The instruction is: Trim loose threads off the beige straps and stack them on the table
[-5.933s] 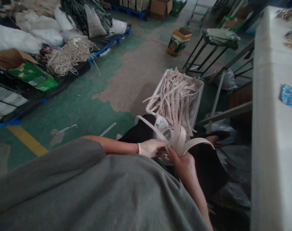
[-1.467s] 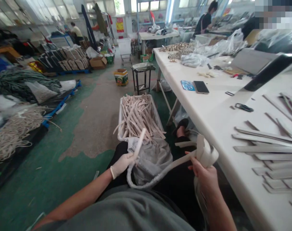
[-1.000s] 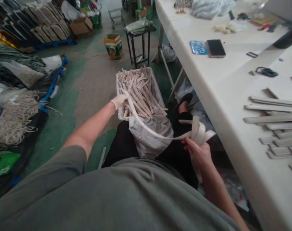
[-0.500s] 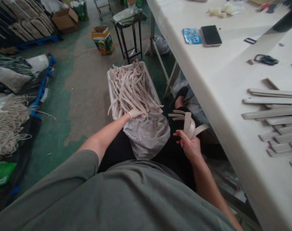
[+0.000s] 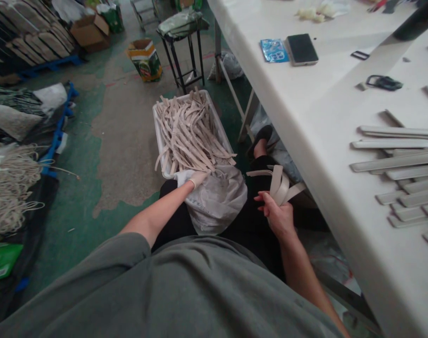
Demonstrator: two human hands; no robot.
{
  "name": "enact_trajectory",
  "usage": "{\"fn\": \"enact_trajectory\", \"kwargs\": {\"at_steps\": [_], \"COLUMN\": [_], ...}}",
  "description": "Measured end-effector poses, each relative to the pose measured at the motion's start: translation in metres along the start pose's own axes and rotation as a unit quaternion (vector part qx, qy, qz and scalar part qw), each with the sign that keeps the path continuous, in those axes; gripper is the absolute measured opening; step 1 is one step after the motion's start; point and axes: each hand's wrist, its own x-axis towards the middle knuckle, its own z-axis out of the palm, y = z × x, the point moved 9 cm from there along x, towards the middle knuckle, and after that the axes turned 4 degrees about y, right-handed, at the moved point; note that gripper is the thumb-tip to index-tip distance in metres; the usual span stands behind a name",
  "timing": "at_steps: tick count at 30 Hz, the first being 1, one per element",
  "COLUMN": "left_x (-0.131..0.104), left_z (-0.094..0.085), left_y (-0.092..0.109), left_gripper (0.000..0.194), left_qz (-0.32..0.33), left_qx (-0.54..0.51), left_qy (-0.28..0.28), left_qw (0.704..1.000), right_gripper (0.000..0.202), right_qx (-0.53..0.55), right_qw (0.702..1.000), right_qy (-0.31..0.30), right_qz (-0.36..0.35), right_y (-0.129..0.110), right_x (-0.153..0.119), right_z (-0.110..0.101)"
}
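Head view, forward and down: resting the gloved left hand (image 5: 198,178) between the near end of the white tub (image 5: 219,120) and the crumpled plastic bag (image 5: 218,203) on the lap (image 5: 251,223), just beside the near ends of the loose strips (image 5: 185,127). Losing sight of the left fingers among strip ends and plastic, so not being able to tell wide from narrow, or whether gripping anything. Finding the loose strips heaped in the tub, ahead of the left fingers, with long axes mostly running forward from the lap and slanting left toward the far end. Pointing several near ends back over the tub's edge, toward the left hand. Judging by that 1 relation, counting on the left as the nearer of 2 hands, and on a pinch across those near ends as the natural approach. Holding the bare right hand (image 5: 277,216) well apart, over the right side of the lap, beside the white table (image 5: 322,108). Closing the right thumb and fingers around the base of a looped bundle (image 5: 279,188) of flat strips, while fanning its free ends upward and to both sides.
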Motion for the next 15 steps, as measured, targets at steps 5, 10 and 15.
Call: {"fn": "enact_trajectory", "kwargs": {"at_steps": [5,10,15], "left_x": [-0.052,-0.146,-0.211], "left_z": [-0.023,-0.026,-0.008], "left_y": [0.009,0.007,-0.003], "left_gripper": [0.029,0.034,0.037], "left_qz": [0.013,0.006,-0.004], "left_qx": [-0.193,-0.343,-0.358], "left_qy": [-0.04,-0.126,-0.175], "left_qw": [0.98,0.931,0.917], "right_gripper": [0.034,0.03,0.044], "right_qx": [0.025,0.042,0.127], "right_qw": [0.997,0.97,0.925], "right_qy": [-0.036,-0.183,-0.276], "right_qz": [0.056,0.151,0.229], "right_y": [-0.002,-0.001,0.009], "right_x": [-0.003,-0.046,-0.093], "right_z": [0.012,0.077,0.144]}}
